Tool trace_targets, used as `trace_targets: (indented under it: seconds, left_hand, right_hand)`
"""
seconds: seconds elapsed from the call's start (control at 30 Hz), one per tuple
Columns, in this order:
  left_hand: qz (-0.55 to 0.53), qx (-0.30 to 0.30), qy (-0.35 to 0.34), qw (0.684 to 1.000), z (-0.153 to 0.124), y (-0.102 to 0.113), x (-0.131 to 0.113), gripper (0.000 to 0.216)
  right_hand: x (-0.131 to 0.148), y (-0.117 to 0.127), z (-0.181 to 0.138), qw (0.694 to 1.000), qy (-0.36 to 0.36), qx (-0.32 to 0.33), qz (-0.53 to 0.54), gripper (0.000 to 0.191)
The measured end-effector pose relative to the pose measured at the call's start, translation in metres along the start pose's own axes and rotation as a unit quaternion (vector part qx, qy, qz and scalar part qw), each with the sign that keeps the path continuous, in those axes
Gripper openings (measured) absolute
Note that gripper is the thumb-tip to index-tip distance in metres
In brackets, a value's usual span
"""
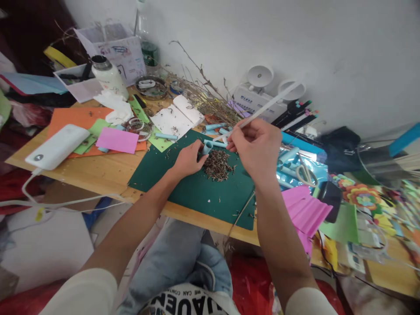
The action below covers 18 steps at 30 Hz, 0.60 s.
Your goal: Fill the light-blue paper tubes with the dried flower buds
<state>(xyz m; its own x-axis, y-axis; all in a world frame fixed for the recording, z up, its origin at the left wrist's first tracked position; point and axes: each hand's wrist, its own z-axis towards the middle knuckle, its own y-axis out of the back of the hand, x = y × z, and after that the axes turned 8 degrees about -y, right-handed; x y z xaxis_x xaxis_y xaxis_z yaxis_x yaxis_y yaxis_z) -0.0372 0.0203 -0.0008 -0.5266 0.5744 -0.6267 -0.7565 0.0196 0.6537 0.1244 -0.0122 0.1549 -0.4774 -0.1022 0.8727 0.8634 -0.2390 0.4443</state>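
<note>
My left hand is closed round a short light-blue paper tube, its open end facing up toward me. Right beside that tube, a heap of small dry brown plant bits lies on the dark green mat. Pinched in my right hand is a long thin white strip, slanting up to the right, with its lower end close to the tube. Whether the strip touches the tube I cannot tell. More blue paper tubes lie just behind my hands, and another blue tube rests to the left.
On the left are a white power bank with a cable, a pink paper square and a white bottle. Dry twigs lean along the wall. To the right sit scissors, pink folded paper and paper flowers.
</note>
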Motion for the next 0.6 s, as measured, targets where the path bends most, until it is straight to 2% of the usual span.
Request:
trace_targets:
  seconds: [0.2,0.33,0.53,0.6]
  left_hand:
    - [0.007,-0.007,-0.014,1.000,0.000,0.001,-0.001,0.019]
    - [0.003,-0.008,-0.023,1.000,0.000,0.002,0.000,0.018]
    - [-0.003,-0.008,-0.014,1.000,-0.001,0.000,0.000,0.019]
    - [-0.003,-0.008,-0.013,1.000,-0.001,0.000,0.000,0.019]
  right_hand:
    - [-0.030,-0.029,0.008,0.990,0.039,0.067,-0.118,0.007]
    - [-0.041,-0.037,0.011,0.984,0.039,0.112,-0.129,0.009]
    - [-0.022,-0.024,0.013,0.992,0.034,0.043,-0.115,0.017]
    - [-0.018,-0.021,0.013,0.992,0.030,0.038,-0.116,0.017]
